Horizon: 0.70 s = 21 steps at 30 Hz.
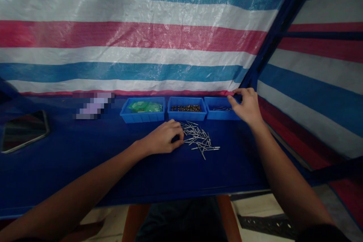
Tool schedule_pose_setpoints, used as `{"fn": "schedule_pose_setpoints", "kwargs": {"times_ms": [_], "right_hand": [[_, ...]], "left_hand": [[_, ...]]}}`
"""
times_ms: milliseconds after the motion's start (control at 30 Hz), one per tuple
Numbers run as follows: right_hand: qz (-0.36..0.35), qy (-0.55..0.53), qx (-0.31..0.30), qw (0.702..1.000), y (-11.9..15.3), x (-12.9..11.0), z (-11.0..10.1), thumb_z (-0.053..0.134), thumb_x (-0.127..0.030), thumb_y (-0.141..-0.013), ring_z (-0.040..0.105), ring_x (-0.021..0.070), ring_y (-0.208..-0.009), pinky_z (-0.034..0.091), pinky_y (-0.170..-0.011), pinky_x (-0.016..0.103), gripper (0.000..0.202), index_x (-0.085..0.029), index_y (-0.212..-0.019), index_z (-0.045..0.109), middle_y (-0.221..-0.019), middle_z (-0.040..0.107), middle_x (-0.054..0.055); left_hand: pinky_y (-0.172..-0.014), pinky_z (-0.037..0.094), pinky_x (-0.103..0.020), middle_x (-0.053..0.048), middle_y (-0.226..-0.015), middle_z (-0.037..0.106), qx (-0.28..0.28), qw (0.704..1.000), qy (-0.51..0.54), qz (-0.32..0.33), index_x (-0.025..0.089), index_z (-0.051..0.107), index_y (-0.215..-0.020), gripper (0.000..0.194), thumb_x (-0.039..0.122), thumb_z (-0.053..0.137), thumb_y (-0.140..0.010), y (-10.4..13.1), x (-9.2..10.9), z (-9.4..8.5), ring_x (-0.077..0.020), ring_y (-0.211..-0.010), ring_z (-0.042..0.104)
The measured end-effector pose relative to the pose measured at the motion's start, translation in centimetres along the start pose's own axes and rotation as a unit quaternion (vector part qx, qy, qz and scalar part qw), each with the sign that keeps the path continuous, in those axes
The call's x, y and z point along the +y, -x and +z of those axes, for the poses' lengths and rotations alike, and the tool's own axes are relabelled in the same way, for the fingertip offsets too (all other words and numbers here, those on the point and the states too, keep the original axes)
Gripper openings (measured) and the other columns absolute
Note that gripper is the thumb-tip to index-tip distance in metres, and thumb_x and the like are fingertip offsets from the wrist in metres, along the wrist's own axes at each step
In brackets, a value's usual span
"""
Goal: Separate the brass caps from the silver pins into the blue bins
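Observation:
At the left edge of a loose pile of thin silvery metal pins (200,136), my left hand (164,137) rests with curled fingers. Its thumb and forefinger come close together by the pins, and whatever lies between them is too small to make out. My right hand (247,105) hovers over the right end of a blue bin (222,115) with a few thin metal pieces inside. Its thumb and forefinger are apart, and nothing shows between them. The hand hides that bin's right end.
Beside that bin stand a blue bin (187,116) of small brownish metal parts and another (143,118) with green plastic bags. A phone (25,130) and a blurred-out item (95,106) lie left on the blue table (113,174). Striped sheeting (136,38) rises behind.

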State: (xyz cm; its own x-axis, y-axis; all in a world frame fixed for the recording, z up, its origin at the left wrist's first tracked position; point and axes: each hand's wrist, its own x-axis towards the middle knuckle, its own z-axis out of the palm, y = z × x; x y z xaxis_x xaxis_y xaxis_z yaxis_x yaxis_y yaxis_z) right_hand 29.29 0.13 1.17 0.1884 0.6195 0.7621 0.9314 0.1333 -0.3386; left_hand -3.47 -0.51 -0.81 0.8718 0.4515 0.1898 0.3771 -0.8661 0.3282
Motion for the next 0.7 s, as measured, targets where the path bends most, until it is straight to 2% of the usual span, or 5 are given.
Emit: {"fn": "schedule_pose_setpoints", "kwargs": {"times_ms": [100,200,367,500,700], "right_hand": [[-0.002,-0.016,0.003,1.0,0.5,-1.2,0.2,0.059,-0.039,-0.082,0.053,0.0292,-0.097,0.044,-0.088,0.05,0.024,-0.02,-0.094,0.064,-0.094,0.058,0.01],[-0.067,-0.079,-0.033,0.994,1.8,-5.1,0.3,0.057,-0.036,-0.085,0.054,0.027,-0.094,0.045,-0.086,0.046,0.017,-0.021,-0.092,0.064,-0.091,0.061,0.008],[-0.199,-0.16,-0.206,0.945,4.5,-10.4,0.8,0.058,-0.03,-0.087,0.054,0.0235,-0.094,0.045,-0.086,0.041,0.016,-0.019,-0.098,0.064,-0.093,0.062,0.007],[-0.231,-0.184,-0.291,0.91,5.6,-11.1,1.3,0.059,-0.028,-0.087,0.053,0.0228,-0.096,0.045,-0.088,0.039,0.018,-0.018,-0.102,0.064,-0.095,0.061,0.008],[-0.213,-0.182,-0.303,0.911,4.9,-10.3,1.1,0.059,-0.028,-0.087,0.053,0.023,-0.099,0.044,-0.089,0.039,0.019,-0.018,-0.103,0.064,-0.097,0.061,0.008]], "left_hand": [[-0.081,0.041,-0.033,-0.005,-0.089,0.059,-0.001,0.999,-0.03,-0.009,0.017,0.059,-0.084,0.011,0.021,0.052,-0.092,-0.1,-0.1,-0.1,-0.02,-0.088,0.051],[-0.08,0.041,-0.034,-0.006,-0.09,0.058,0.005,0.997,-0.065,-0.029,0.015,0.058,-0.084,0.015,0.022,0.05,-0.094,-0.2,-0.6,-0.1,-0.0206,-0.087,0.05],[-0.083,0.042,-0.034,-0.005,-0.095,0.059,0.012,0.998,-0.05,-0.021,0.018,0.059,-0.102,0.012,0.025,0.055,-0.093,-0.1,-1.4,0.0,-0.0214,-0.093,0.051],[-0.083,0.042,-0.034,-0.005,-0.096,0.059,0.019,0.999,-0.042,-0.012,0.019,0.061,-0.099,0.01,0.025,0.054,-0.094,-0.1,-1.4,0.5,-0.0207,-0.092,0.052],[-0.087,0.042,-0.034,-0.004,-0.1,0.06,0.033,0.999,-0.036,-0.001,0.021,0.06,-0.106,0.014,0.022,0.052,-0.095,-0.3,-1.0,1.0,-0.0202,-0.095,0.053]]}}
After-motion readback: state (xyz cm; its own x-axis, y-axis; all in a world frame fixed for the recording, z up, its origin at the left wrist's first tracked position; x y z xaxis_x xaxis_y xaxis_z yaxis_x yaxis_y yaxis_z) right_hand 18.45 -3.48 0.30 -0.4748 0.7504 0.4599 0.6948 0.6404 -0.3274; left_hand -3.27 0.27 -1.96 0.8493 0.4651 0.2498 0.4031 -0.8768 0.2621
